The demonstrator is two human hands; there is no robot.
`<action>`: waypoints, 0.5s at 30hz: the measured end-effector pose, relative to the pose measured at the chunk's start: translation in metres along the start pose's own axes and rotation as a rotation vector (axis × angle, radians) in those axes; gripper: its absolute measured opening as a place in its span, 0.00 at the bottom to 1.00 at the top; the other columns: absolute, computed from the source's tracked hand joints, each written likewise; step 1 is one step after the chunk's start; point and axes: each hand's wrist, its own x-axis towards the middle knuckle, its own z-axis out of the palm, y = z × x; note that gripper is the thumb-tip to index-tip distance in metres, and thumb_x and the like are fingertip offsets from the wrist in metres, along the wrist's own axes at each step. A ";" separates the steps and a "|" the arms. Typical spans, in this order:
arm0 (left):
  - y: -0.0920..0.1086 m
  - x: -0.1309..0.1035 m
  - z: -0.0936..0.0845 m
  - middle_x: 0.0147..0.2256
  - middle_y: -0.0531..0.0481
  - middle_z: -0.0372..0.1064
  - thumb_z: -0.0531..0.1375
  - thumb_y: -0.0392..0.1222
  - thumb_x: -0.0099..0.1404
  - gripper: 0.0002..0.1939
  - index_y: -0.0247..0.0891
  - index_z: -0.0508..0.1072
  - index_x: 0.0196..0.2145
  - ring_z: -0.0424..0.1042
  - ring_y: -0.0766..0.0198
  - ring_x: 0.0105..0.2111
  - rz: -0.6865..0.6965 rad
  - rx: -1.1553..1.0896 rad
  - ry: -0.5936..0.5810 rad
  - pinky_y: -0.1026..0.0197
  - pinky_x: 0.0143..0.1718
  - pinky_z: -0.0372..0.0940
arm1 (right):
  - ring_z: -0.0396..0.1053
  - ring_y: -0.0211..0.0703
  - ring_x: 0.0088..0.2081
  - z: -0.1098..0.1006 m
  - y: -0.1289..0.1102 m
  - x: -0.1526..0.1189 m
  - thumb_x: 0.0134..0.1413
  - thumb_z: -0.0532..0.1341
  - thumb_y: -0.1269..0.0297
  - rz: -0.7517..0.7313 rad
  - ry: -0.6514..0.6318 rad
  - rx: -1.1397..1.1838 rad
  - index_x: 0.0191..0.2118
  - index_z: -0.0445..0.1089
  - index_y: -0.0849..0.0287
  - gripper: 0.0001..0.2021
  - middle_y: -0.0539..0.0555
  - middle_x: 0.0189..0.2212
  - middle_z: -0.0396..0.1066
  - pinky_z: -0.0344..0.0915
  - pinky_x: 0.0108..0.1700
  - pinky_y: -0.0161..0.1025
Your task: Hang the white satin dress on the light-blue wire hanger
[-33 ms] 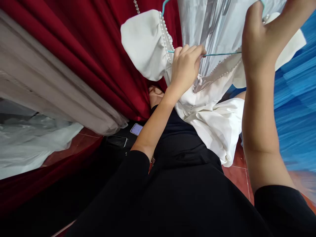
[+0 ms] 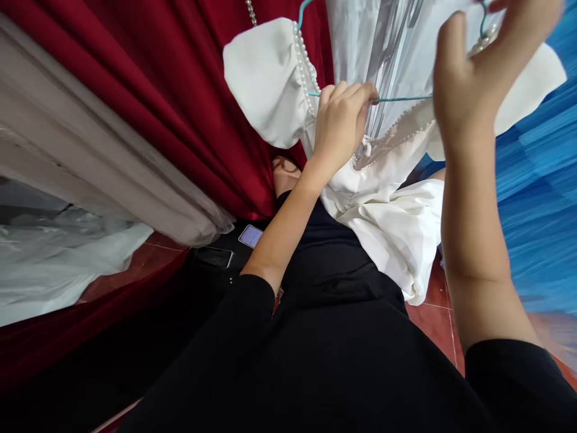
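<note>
White satin fills the upper middle of the view: a puff-sleeved dress (image 2: 383, 210) edged with pearl trim (image 2: 303, 60) hangs on a teal wire hanger (image 2: 401, 98), its skirt spilling down toward five o'clock over the person's black-clad lap.

At twelve o'clock the left hand (image 2: 340, 123) is curled into a loose fist against the dress's neckline, its fingertips pinched on the hanger's horizontal bar; the hanger's left end pokes out beside the knuckles, just by the puffed sleeve at eleven o'clock.

At one o'clock the right hand (image 2: 473, 78) is raised with thumb and fingers spread wide, the fingertips up at the hanger's far shoulder near the frame's top edge. Whether they actually grip the wire or the cloth there cannot be told.

Dark red drapery (image 2: 157, 90) sweeps across ten o'clock, with a band of beige fabric (image 2: 90, 162) beneath it and pale sheer cloth (image 2: 58, 264) at nine o'clock. Blue fabric (image 2: 541, 198) covers three o'clock. A phone (image 2: 250, 236) with a lit screen lies on the floor near the centre, just below the red drape.
</note>
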 end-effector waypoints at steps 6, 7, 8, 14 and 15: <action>0.002 -0.005 0.013 0.37 0.52 0.73 0.52 0.29 0.70 0.13 0.46 0.70 0.37 0.70 0.54 0.43 0.026 -0.022 0.020 0.46 0.59 0.56 | 0.64 0.46 0.36 0.030 0.028 -0.056 0.70 0.48 0.62 -0.253 -0.260 -0.451 0.42 0.67 0.53 0.11 0.51 0.33 0.69 0.59 0.47 0.51; 0.002 -0.005 0.012 0.39 0.53 0.74 0.54 0.28 0.70 0.12 0.45 0.69 0.39 0.70 0.56 0.44 0.049 -0.048 0.006 0.47 0.62 0.54 | 0.63 0.47 0.37 0.031 0.032 -0.060 0.71 0.47 0.59 -0.229 -0.258 -0.467 0.44 0.66 0.50 0.11 0.51 0.34 0.70 0.58 0.49 0.51; 0.003 -0.003 0.010 0.44 0.54 0.74 0.55 0.28 0.70 0.11 0.45 0.69 0.41 0.70 0.59 0.47 0.076 -0.082 0.004 0.49 0.64 0.52 | 0.64 0.47 0.39 0.031 0.035 -0.062 0.71 0.46 0.57 -0.201 -0.252 -0.473 0.47 0.65 0.47 0.11 0.50 0.37 0.70 0.57 0.50 0.51; -0.029 0.014 -0.027 0.57 0.52 0.61 0.57 0.26 0.59 0.24 0.49 0.70 0.49 0.57 0.54 0.62 0.149 -0.066 0.521 0.52 0.65 0.56 | 0.65 0.47 0.44 0.030 0.024 -0.064 0.71 0.45 0.57 -0.082 -0.254 -0.486 0.45 0.63 0.47 0.11 0.50 0.41 0.69 0.55 0.57 0.49; -0.041 0.016 -0.032 0.57 0.53 0.59 0.59 0.25 0.56 0.28 0.50 0.69 0.51 0.54 0.52 0.63 0.104 0.020 0.577 0.50 0.66 0.53 | 0.65 0.47 0.44 0.030 0.021 -0.066 0.71 0.44 0.57 -0.079 -0.264 -0.503 0.44 0.63 0.48 0.11 0.51 0.40 0.69 0.55 0.57 0.49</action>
